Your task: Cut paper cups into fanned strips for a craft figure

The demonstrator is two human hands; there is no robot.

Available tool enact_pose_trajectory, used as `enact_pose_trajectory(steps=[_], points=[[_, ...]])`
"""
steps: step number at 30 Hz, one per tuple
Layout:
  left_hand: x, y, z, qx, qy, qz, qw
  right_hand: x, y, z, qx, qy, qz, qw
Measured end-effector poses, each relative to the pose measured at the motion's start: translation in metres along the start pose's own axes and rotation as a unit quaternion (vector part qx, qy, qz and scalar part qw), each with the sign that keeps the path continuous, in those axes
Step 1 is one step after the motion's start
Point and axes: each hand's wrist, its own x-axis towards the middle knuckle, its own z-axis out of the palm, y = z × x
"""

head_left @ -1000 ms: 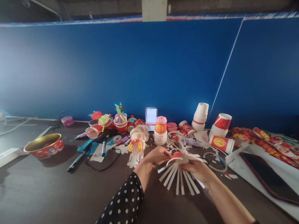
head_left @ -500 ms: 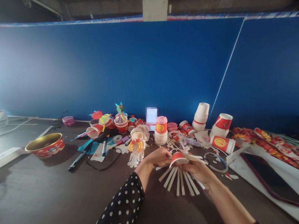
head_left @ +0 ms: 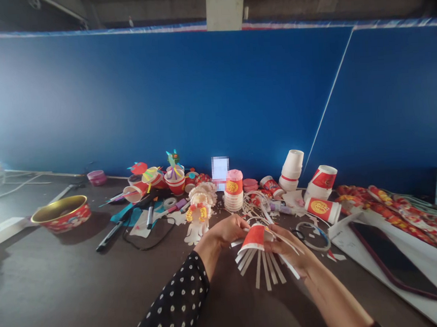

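Note:
Both my hands hold a red paper cup [head_left: 255, 237] whose wall is cut into long white strips that fan downward over the dark table [head_left: 63, 286]. My left hand [head_left: 226, 230], in a black sleeve with white dots, pinches the cup's left side. On the cup's right side my right hand [head_left: 292, 250] grips it, with strips running across the fingers. Just beyond the hands lie cut paper scraps [head_left: 256, 205] and a tape ring [head_left: 313, 231].
A row of paper cups [head_left: 292, 171], decorated cup crafts [head_left: 175, 176], a cup stack [head_left: 234, 189], pens [head_left: 113, 231] and a red and gold bowl [head_left: 60, 213] stand along a blue wall. A phone [head_left: 392, 259] lies on a white board at right.
The cup has been turned in my hands, its red side now facing me, and the strips hang lower. Both hands stayed in place.

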Motion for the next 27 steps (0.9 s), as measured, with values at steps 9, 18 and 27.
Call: enact_pose_trajectory(steps=[9,18,27], points=[[-0.001,0.005,-0.008,0.068,0.051,-0.033,0.996,0.001,-0.008,0.006,-0.101,-0.011,-0.113,0.988],[0.004,0.002,-0.003,0.027,0.051,0.033,0.998,0.003,-0.003,0.000,-0.110,0.073,-0.082,0.988],[0.007,0.006,0.005,0.036,0.149,0.137,0.979,0.001,0.003,0.003,-0.116,0.072,-0.063,0.989]])
